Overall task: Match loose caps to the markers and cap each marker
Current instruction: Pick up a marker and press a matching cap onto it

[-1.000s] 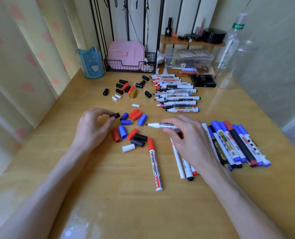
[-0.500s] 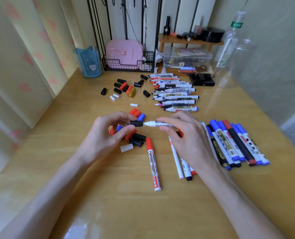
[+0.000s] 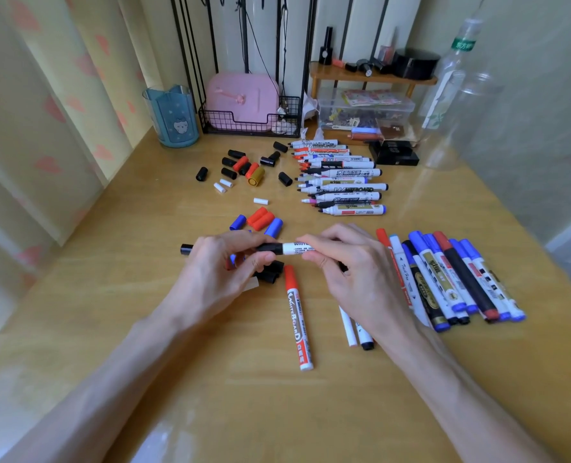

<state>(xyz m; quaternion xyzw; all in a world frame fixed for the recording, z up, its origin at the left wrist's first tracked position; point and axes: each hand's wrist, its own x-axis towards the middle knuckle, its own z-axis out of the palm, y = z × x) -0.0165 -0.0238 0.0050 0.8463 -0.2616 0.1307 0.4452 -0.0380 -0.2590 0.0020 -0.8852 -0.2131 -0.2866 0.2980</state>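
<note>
My right hand [image 3: 347, 272] grips the white body of a whiteboard marker [image 3: 294, 248] held level above the table. My left hand [image 3: 224, 269] pinches a black cap [image 3: 272, 248] that sits against the marker's tip end. A black piece [image 3: 185, 249] shows past the left hand's far side; I cannot tell what it belongs to. Loose red, blue and black caps [image 3: 260, 218] lie just beyond and under the hands. More caps [image 3: 244, 167] lie farther back. Uncapped markers [image 3: 344, 182] are stacked behind, capped markers [image 3: 454, 279] lie to the right.
A red-capped marker [image 3: 297, 322] lies in front of the hands, and two more markers [image 3: 357, 329] under my right wrist. At the back stand a blue cup [image 3: 173, 118], a wire basket [image 3: 250, 125], a clear box [image 3: 364, 108], a black box [image 3: 394, 153] and a clear bottle [image 3: 451, 81].
My left hand carried the black cap from the cap pile to the marker's tip, and cap and marker have now come together. The right hand kept hold of the marker.
</note>
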